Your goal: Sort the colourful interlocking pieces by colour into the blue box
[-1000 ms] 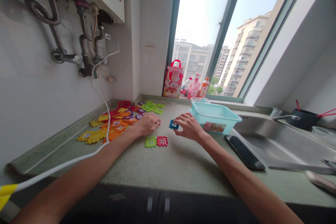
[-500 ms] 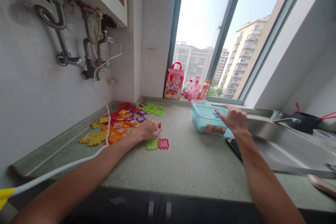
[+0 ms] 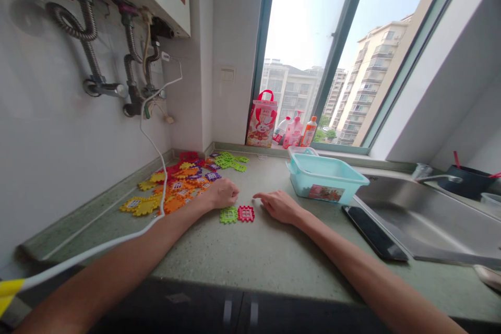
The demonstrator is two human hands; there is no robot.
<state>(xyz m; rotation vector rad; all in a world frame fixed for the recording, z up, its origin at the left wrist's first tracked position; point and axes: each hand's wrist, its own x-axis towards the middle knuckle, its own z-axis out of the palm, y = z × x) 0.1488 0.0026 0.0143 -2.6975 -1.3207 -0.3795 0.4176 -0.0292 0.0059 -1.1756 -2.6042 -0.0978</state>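
Note:
My left hand [image 3: 225, 193] rests on the counter with its fingers curled into a loose fist; no object shows in it. Just below it lie a green square plastic building piece [image 3: 228, 214] and a red one [image 3: 246, 213], side by side with their toothed edges meeting. My right hand [image 3: 278, 205] is low over the counter, right of the red piece and apart from it. Its index finger points left, the other fingers are partly bent, and nothing is seen in it. A light-blue plastic box [image 3: 315, 191] stands behind and to the right of this hand.
At the left a heap of yellow, orange, red, purple and green pieces [image 3: 183, 188] spreads beside my forearm. A white cable [image 3: 151, 219] crosses over it. A black phone [image 3: 374, 233] lies by the steel sink [image 3: 430, 219]. Bottles [image 3: 293, 131] line the windowsill.
My right hand has moved left and down from the box to beside the red piece. The blue piece seen by its thumb is out of sight. My left hand has stayed, its fingers curled tighter.

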